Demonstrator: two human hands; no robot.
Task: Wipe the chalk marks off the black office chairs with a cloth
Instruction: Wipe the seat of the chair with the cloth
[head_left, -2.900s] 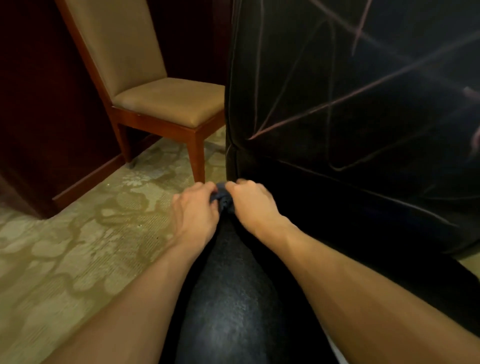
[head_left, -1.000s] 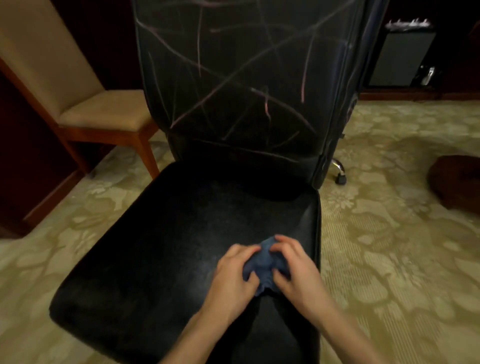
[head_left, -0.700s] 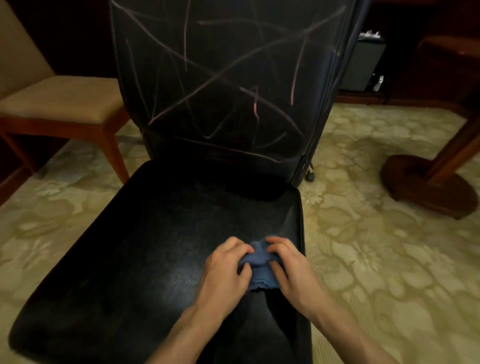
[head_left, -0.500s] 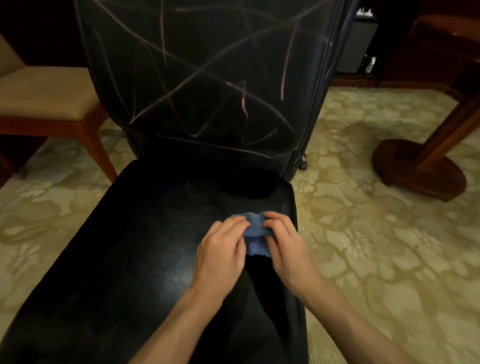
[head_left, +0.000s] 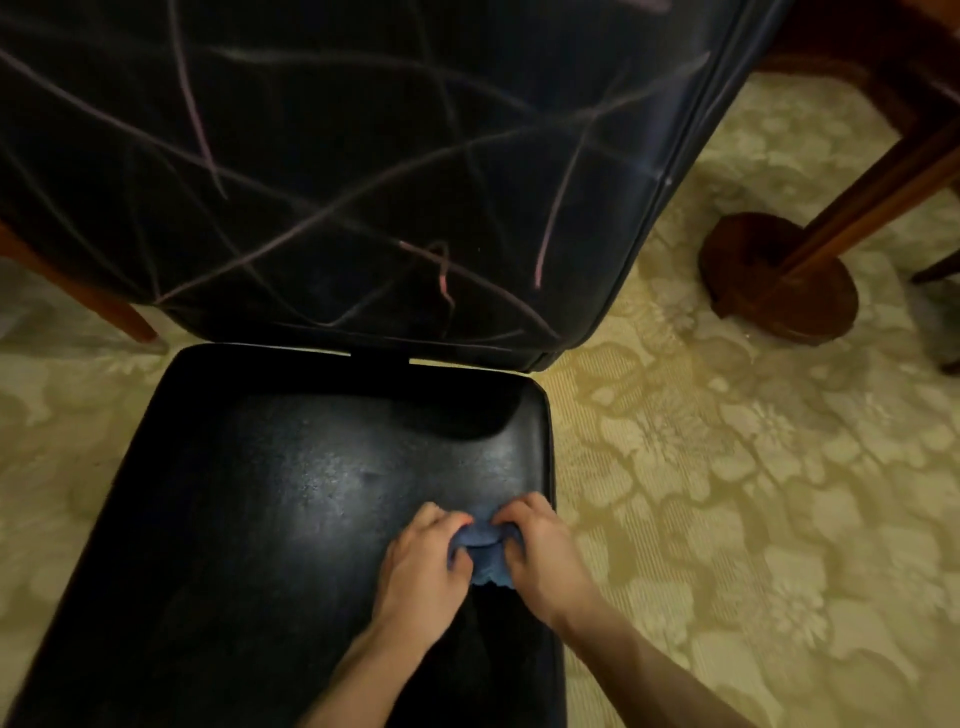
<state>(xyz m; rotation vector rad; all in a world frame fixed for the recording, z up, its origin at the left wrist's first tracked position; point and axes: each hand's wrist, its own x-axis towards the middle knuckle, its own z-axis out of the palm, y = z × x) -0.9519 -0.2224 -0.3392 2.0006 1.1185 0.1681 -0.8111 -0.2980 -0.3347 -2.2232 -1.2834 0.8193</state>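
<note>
Left hand (head_left: 423, 558) and right hand (head_left: 540, 551) both grasp a bunched blue cloth (head_left: 483, 551), lower centre, on the black chair seat (head_left: 270, 519); chalk marks (head_left: 441, 270) cross the backrest (head_left: 363, 130) above.

We have one view only, worn on the head, looking steeply down and forward over the chair seat (head_left: 291, 519). The chair back (head_left: 363, 156) fills the top, close; carpet (head_left: 727, 493) shows on both sides.

Open seat (head_left: 270, 519) stretches left of the hands; the chalk-marked backrest (head_left: 363, 156) walls off the far side.
</note>
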